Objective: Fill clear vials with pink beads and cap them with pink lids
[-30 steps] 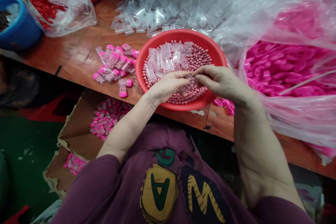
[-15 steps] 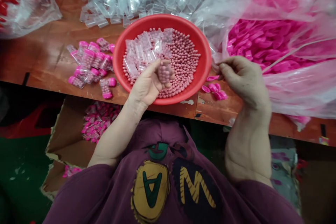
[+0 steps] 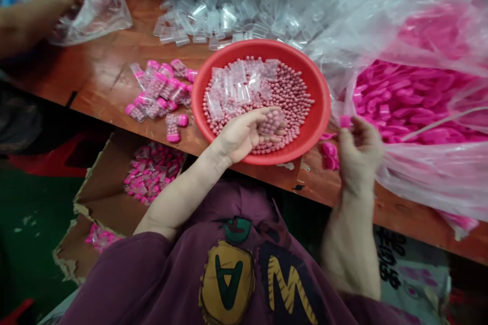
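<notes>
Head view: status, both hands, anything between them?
Left hand holding bead-filled clear tube over red basin. Right hand pinching small pink piece. Basin's right rim between them.

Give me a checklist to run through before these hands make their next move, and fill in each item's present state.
1. Left hand holds the bead-filled clear tube: ok, held over the red basin.
2. Right hand has a pink piece: ok, pinched at the fingertips.
3. Tube and piece together: not ok, the hands are apart.
4. Tube filled to its brim: cannot tell, fingers and blur obscure it.
5. More pink parts near the right hand: ok, showing in the bag's opening.
6. Co-worker's arm clear of both hands: ok, at the far left.
</notes>
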The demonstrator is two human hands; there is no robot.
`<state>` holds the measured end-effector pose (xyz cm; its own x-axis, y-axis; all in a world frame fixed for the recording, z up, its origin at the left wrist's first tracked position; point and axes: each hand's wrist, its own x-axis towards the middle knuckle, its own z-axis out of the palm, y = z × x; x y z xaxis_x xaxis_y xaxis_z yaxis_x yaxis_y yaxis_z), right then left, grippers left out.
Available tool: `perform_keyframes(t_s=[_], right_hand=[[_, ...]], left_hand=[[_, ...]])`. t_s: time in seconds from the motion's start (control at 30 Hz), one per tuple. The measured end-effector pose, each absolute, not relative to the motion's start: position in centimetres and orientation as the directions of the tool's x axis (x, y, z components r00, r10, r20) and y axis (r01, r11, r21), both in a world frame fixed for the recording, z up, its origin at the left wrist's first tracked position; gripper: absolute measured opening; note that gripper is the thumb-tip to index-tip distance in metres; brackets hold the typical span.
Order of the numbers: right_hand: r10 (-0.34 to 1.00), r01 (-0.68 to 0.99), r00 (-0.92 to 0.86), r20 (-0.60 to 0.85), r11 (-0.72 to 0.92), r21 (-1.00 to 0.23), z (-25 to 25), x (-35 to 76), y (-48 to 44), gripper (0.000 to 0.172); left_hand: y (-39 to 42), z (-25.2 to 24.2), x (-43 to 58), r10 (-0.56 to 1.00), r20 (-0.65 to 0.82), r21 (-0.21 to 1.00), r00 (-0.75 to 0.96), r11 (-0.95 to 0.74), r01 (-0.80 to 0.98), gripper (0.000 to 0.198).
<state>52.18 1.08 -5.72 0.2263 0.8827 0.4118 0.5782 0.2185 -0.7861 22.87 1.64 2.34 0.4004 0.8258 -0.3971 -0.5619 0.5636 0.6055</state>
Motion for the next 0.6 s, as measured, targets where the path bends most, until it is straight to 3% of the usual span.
perform_keyframes(t_s=[0.07,0.13,0.27,0.37,0.6], right_hand=[[0.88,0.441,0.237,0.411,0.279,-0.853,-2.9,50.7,1.2,0.038],[0.931,0.401,0.053,0.361,0.311,-0.862,-0.3,48.1,1.0,0.04],[0.861,0.459,-0.227,0.456,0.507,-0.729,1.9,43.4,1.2,0.034],[0.83,0.493,-0.267,0.49,0.554,-0.671,1.6,42.2,1.7,0.031],[0.853,0.477,-0.244,0.461,0.52,-0.709,1.7,42.2,1.8,0.025]], left_hand=[[1.6,2.2,22.9,0.824,-0.378,0.606,0.422,0.565,-0.56,0.036],[1.5,1.9,22.9,0.836,-0.35,0.623,0.424,0.545,-0.56,0.031],[1.3,1.2,22.9,0.865,-0.278,0.669,0.417,0.487,-0.562,0.025],[1.2,0.7,22.9,0.886,-0.235,0.695,0.4,0.441,-0.568,0.028],[1.1,0.4,23.0,0.882,-0.209,0.747,0.423,0.423,-0.513,0.043]])
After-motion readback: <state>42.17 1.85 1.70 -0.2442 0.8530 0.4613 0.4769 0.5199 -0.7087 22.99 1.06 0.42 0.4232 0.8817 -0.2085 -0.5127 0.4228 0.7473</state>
